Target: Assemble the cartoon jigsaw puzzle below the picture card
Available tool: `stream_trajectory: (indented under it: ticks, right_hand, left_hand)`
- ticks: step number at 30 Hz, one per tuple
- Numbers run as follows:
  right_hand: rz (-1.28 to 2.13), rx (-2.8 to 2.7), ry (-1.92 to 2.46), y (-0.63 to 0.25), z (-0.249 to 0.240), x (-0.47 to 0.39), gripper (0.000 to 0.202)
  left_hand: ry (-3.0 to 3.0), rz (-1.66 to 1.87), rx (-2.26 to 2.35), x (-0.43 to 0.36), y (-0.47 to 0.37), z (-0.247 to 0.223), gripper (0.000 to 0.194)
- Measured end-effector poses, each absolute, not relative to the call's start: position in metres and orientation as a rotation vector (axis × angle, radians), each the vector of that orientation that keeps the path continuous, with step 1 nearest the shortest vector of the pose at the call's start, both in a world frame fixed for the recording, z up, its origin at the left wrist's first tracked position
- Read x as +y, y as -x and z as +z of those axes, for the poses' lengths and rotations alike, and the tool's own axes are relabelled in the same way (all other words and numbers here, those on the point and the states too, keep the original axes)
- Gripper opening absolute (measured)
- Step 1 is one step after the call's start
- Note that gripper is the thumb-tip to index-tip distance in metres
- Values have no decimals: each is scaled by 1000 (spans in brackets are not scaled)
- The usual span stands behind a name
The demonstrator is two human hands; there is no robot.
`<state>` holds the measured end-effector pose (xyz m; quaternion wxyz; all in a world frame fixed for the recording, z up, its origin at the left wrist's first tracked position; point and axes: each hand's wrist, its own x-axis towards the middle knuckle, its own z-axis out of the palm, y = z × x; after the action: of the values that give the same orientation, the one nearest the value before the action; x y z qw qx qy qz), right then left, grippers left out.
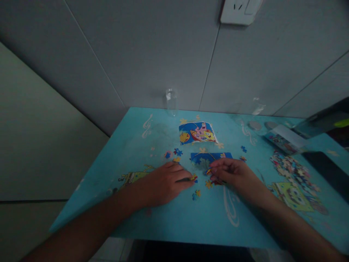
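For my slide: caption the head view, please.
Right hand pinches a jigsaw piece at a partly assembled puzzle; left hand touches another piece.

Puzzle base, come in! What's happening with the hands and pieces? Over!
Right hand pinching a puzzle piece. Left hand at another piece. Part-built puzzle partly hidden by right hand. Over.
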<state>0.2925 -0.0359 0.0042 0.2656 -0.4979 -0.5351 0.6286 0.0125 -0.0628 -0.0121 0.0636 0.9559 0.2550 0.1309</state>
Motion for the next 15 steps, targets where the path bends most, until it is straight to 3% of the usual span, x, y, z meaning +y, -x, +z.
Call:
stream_trajectory:
  ticks: [10,15]
  right_hand:
    - [1554,-1594,1311,-291,7,-38,28]
    - [1509,-1653,1317,-290,6,-40,35]
  left_hand:
    - [-2889,415,760,-63,-12,-13,27]
    - [-2885,376,766,-63,-12,-13,27]
